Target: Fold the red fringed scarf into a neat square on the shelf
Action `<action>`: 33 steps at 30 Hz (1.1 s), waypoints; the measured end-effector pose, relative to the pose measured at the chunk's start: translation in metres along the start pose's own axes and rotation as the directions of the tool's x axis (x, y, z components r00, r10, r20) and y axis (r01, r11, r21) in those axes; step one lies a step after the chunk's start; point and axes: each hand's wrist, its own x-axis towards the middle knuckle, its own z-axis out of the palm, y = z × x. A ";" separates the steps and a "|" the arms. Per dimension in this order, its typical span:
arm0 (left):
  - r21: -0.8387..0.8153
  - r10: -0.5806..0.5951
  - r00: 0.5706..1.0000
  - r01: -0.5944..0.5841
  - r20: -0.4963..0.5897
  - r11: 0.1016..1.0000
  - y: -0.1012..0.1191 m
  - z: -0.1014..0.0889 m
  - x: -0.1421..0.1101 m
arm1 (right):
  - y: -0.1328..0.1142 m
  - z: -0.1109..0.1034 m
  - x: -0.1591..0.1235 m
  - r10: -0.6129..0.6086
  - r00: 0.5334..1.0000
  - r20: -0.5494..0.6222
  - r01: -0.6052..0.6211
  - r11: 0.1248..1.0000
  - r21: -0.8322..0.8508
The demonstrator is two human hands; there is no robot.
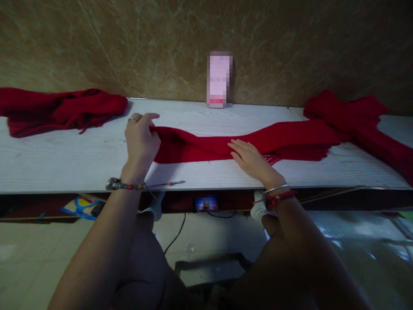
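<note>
A long red scarf [209, 148], with loose fringe threads along its lower right part, stretches across the white wood-grain tabletop [64, 163]. At its left end, my left hand [142, 135] is closed on the cloth, fingers curled and partly hiding the edge. My right hand [250, 159] lies flat on the middle of the scarf, fingers stretched out. Several layered edges show at the scarf's right end. Another red cloth [67, 110] lies bunched to the left of my left hand. A further crumpled red cloth [351, 114] lies at the far right, touching or close to the scarf's right end.
A pink object [219, 79], blurred out, leans against the brown marbled wall [155, 47] behind the table. Below the front edge are a shelf with a blue and yellow packet [84, 206], a blurred lit screen [206, 203] and a black cable [176, 237].
</note>
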 end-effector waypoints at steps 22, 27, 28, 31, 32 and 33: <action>0.169 0.338 0.879 -0.410 0.336 0.896 -0.003 0.030 -0.003 | -0.001 0.001 -0.001 0.006 1.000 -0.012 -0.006 1.000 -0.019; 0.047 0.451 0.768 -0.527 0.455 0.849 0.000 0.030 -0.005 | -0.003 0.000 0.000 0.014 1.000 -0.007 -0.014 1.000 -0.016; 0.034 0.454 0.754 -0.531 0.474 0.846 0.001 0.030 -0.006 | -0.003 0.000 0.000 0.012 1.000 -0.005 -0.012 1.000 -0.013; 0.027 0.466 0.733 -0.549 0.495 0.836 0.005 0.030 -0.009 | -0.002 0.000 0.000 0.006 1.000 -0.005 -0.006 1.000 -0.008; 0.035 0.467 0.731 -0.555 0.498 0.831 0.005 0.031 -0.009 | -0.001 0.000 0.000 0.004 1.000 -0.008 -0.004 1.000 -0.007; 0.052 0.462 0.733 -0.558 0.500 0.829 0.006 0.031 -0.009 | -0.001 0.001 0.000 0.002 1.000 -0.012 -0.002 1.000 -0.006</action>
